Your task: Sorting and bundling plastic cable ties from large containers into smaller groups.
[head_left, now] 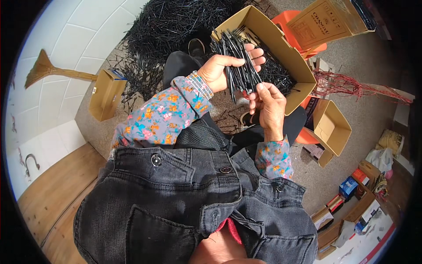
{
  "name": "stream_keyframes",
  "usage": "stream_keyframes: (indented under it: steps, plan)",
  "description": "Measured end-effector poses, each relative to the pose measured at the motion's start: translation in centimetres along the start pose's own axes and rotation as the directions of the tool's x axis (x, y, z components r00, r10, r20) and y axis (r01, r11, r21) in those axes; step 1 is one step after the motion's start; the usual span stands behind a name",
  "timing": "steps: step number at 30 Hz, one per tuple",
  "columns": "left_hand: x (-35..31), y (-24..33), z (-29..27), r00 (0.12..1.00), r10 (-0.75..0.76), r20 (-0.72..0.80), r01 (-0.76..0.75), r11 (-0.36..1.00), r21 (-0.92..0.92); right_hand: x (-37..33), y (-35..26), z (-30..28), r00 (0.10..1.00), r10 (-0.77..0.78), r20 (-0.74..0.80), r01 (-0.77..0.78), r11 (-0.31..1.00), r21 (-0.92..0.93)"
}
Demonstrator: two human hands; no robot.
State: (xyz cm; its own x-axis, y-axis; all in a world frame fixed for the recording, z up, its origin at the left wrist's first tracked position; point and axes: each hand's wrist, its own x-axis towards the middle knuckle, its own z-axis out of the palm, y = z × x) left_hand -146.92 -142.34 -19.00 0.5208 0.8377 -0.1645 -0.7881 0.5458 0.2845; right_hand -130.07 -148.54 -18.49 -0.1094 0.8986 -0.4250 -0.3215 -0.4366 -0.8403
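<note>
Worn denim vest, left hand and right hand clutching slim sticks, perhaps plastic

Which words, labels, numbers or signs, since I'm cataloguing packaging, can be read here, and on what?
Tilted cardboard box, upper right: dark printing, largest line legible but not copied here; the rest too small.
Blue box, lower right: markings too small to read.
Elsewhere: nothing readable.

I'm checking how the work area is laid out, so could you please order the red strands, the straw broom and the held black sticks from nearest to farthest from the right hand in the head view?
From the right hand:
1. Held black sticks: touching it, to its upper left.
2. Red strands: off to the right.
3. Straw broom: far left, against the wall.
</note>
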Motion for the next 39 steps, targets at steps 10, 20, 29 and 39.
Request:
stream_keyframes:
  steps: [10, 20, 29, 39]
  plan:
    - [0.5, -0.5, -0.9, 0.999, 0.014, -0.030, -0.013, 0.998, 0.060, 0.1, 0.6, 0.6, 0.995, -0.060, -0.075, 0.072, 0.984, 0.160]
    - [0.1, -0.2, 0.1, 1.000, 0.016, -0.002, -0.016, 1.000, 0.002, 0.2, 0.3, 0.0, 0.978, -0.158, -0.136, 0.182, 0.966, 0.184]
    - [0.0, -0.4, 0.0, 1.000, 0.018, -0.024, -0.019, 1.000, -0.014, 0.0, 0.3, 0.6, 0.986, -0.142, -0.091, 0.148, 0.987, 0.063]
    - [0.1, -0.2, -0.4, 0.999, 0.031, 0.009, -0.031, 0.999, 0.014, 0.8, -0.6, -0.9, 0.959, -0.255, -0.125, 0.249, 0.967, -0.060]
